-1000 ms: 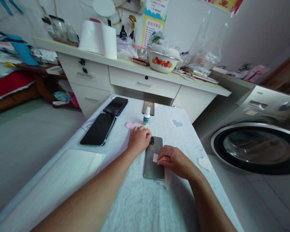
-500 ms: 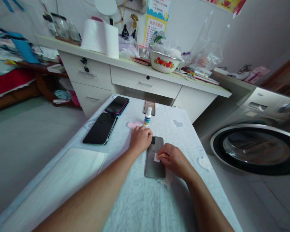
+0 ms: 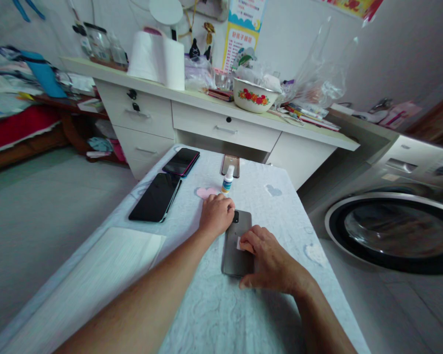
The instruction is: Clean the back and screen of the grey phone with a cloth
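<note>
A grey phone (image 3: 238, 263) lies back side up on the table, its dark camera block near the far end. My left hand (image 3: 217, 215) is closed at the phone's far left corner, its curled fingers holding the edge. Over the phone's right side is my right hand (image 3: 268, 253), bent fingertips pressing a small white pad (image 3: 239, 243) against the back. The right thumb is spread away, near the phone's close end. Just beyond my left hand a small white spray bottle (image 3: 228, 179) with a blue and orange label stands upright.
Two dark phones (image 3: 155, 197) lie at the table's left, and a brownish phone or case (image 3: 231, 164) behind the bottle. A folded white cloth (image 3: 107, 268) is at the near left. A cabinet (image 3: 229, 129) borders the far end; a washing machine (image 3: 395, 226) stands right.
My right thumb has swung away from the fingers toward the phone's near end. The fingertips have stayed on the white pad. My left hand keeps its place; the view has shifted slightly.
</note>
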`<state>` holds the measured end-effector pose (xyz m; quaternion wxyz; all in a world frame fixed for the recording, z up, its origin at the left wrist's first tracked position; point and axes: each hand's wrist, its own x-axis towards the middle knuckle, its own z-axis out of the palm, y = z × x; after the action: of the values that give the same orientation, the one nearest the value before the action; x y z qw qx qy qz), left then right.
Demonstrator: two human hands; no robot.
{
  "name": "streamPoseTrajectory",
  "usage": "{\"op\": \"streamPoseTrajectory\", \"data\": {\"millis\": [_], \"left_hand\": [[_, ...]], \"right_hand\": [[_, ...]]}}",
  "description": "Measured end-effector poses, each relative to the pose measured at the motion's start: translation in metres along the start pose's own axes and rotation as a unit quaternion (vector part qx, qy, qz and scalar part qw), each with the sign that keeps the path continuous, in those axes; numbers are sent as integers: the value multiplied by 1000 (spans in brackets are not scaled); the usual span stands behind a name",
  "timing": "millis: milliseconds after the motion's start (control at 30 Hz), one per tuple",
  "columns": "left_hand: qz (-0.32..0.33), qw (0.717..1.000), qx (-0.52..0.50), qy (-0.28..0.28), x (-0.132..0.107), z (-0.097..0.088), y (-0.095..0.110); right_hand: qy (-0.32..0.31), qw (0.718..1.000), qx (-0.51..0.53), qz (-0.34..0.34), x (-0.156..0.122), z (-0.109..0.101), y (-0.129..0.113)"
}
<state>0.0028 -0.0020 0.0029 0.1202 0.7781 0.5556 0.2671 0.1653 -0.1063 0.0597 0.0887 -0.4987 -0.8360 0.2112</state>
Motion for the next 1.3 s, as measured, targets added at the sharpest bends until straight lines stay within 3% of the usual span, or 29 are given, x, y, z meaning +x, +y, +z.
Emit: {"op": "streamPoseTrajectory", "data": {"millis": [267,733,933,1133,1300], "left_hand": [[11,1000,3,11,0,0,-1],[-13,1000,-3,4,3,1,-3],[-11,1000,-7,1,3,-1,-3],[-16,1000,-7,-1,3,0,-4],[-14,1000,-14,4,4,1,-7]], "right_hand": [[5,999,-37,24,1,1,-7],[33,999,-36,11,9,8,3],[44,999,-22,10,10,11,4],[44,998,42,-7,7,1,2],[77,996,44,7,14,5,6]]}}
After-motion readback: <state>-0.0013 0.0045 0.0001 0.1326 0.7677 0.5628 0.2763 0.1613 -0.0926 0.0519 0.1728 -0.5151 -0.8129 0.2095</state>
